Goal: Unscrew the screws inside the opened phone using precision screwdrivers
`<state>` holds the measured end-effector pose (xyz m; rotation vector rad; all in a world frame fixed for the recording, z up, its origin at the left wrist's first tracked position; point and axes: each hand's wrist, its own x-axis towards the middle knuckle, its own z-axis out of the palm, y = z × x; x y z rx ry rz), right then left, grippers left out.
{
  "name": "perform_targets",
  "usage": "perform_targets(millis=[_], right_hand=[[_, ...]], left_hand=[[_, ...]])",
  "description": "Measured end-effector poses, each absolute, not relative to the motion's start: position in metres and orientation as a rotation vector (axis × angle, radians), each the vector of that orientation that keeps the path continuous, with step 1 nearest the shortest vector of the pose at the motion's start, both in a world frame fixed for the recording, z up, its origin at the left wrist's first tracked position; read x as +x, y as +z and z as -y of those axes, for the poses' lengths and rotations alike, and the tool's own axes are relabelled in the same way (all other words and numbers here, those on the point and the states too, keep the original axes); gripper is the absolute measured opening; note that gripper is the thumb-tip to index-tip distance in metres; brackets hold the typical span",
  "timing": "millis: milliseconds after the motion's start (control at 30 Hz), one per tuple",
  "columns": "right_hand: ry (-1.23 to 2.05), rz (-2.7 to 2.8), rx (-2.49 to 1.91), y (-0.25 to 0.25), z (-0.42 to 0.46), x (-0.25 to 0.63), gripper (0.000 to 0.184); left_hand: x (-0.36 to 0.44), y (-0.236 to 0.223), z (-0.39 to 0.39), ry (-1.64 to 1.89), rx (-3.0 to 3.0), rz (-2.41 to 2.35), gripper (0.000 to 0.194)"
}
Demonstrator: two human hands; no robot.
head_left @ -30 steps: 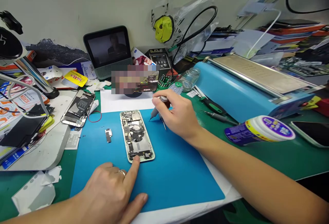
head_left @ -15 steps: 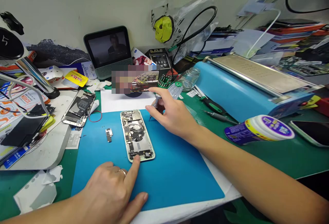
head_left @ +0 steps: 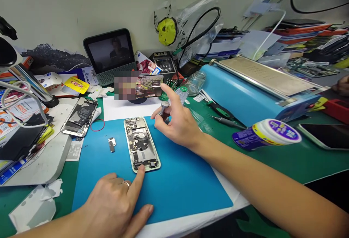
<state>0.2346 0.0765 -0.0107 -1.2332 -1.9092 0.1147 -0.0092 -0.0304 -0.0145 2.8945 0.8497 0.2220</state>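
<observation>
An opened phone (head_left: 143,147), its insides bare, lies on the blue mat (head_left: 188,183). The index fingertip of my left hand (head_left: 116,194) rests on its lower end; the thumb is stretched out and the other fingers are curled, holding nothing. My right hand (head_left: 181,121) grips a grey screwdriver (head_left: 164,110) with its shaft hidden by the fingers. That hand's index finger points up to the right edge of a propped phone (head_left: 149,86) with a lit screen; whether it touches cannot be told. Left of the opened phone lies a small metal part (head_left: 112,144) near tiny screws.
At the left, a second phone part with a battery (head_left: 81,114) leans on a white machine base (head_left: 51,158). A blue machine (head_left: 231,92), a purple-and-white tub (head_left: 267,134) and another phone (head_left: 324,136) are on the right. A dark display (head_left: 109,54) stands behind.
My right hand has lifted from beside the opened phone, its index finger extending to the propped phone, whose screen picture differs. The screwdriver is drawn into the hand. My left finger stays put.
</observation>
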Motion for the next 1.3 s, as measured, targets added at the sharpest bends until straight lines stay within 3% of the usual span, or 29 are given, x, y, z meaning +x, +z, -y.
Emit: perform_targets(millis=[433, 867, 1300], right_hand=[[0.082, 1.944, -1.181, -0.0112, -0.0777, 0.2365, 0.069], [-0.182, 2.03, -0.884, -0.0154, -0.0816, 0.2393, 0.079], [-0.383, 2.126, -0.944, -0.0152, -0.083, 0.2393, 0.079]], left_hand=[[-0.0076, -0.0136, 0.0277, 0.26, 2.912, -0.841, 0.053], [-0.0082, -0.0133, 0.0277, 0.287, 2.909, -0.82, 0.052], [-0.0094, -0.015, 0.0292, 0.287, 2.949, -0.851, 0.053]])
